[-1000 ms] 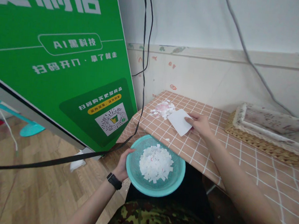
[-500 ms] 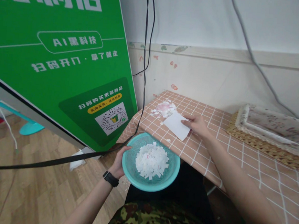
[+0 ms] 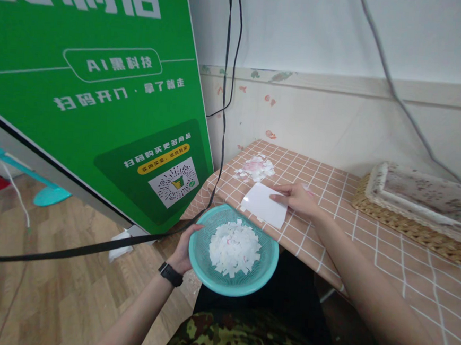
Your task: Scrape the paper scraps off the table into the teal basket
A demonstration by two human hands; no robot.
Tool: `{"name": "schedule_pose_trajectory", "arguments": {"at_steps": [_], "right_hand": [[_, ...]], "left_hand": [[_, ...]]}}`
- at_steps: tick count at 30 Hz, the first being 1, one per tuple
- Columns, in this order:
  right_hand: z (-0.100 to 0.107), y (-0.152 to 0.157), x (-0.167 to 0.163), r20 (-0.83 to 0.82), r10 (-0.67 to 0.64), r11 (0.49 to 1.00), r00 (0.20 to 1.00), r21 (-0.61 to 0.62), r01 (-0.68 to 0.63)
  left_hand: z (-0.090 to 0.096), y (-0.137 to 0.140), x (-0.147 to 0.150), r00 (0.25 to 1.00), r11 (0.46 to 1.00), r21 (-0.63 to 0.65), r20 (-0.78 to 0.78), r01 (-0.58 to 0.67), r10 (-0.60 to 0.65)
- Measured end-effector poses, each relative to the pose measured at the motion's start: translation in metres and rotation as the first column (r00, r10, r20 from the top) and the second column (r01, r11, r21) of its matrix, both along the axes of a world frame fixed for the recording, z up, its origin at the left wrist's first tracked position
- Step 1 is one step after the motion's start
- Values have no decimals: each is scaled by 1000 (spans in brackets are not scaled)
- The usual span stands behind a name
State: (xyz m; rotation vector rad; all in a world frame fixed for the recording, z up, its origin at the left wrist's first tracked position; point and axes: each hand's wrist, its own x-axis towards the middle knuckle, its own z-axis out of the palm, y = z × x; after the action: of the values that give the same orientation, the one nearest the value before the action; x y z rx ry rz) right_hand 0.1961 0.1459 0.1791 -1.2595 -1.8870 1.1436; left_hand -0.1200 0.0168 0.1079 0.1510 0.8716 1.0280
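Note:
My left hand (image 3: 185, 250) grips the left rim of a turquoise plastic basket (image 3: 265, 271), held just below the table's edge. A heap of small white paper scraps (image 3: 234, 247) lies inside the basket. In my right hand (image 3: 296, 199) is a white card (image 3: 266, 204), pinched at its right side and lying low over the checked tablecloth near the edge. Some scraps peek out from under the card's left side. Beyond it, a loose pile of white and pinkish paper scraps (image 3: 257, 168) rests on the cloth.
A wicker basket with a floral liner (image 3: 423, 209) stands at the right of the table (image 3: 368, 242). On the left is a large green cabinet (image 3: 77, 144) with white lettering. A black strap (image 3: 221, 140) hangs down and crosses in front of the cabinet.
My right hand has drawn the white card toward the table's edge, closer to the turquoise basket. More of the scrap pile behind it now shows. My left hand and the basket stay nearly still.

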Motion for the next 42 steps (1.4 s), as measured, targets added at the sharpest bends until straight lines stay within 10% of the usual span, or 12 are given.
{"name": "schedule_pose_trajectory", "arguments": {"at_steps": [9,19,25,30,42], "right_hand": [[-6,3,5,-119,-127,992,985,-17,126],[-3,-30,-36,-166,118,989,979,-68,-130],[16,-7,4,-163,-180,983,970,-76,170],[32,4,56,-213,-497,863,841,-23,504],[3,-5,83,54,-617,784,785,127,607]], "left_hand": [[-2,-2,1,999,1000,-10,-32,-4,4],[-3,-2,1,1000,1000,7,0,28,-28],[-10,-3,1,999,999,-14,12,46,-46],[-34,-6,11,993,993,-32,42,111,-109],[-74,-8,45,992,989,-85,43,121,-117]]}}
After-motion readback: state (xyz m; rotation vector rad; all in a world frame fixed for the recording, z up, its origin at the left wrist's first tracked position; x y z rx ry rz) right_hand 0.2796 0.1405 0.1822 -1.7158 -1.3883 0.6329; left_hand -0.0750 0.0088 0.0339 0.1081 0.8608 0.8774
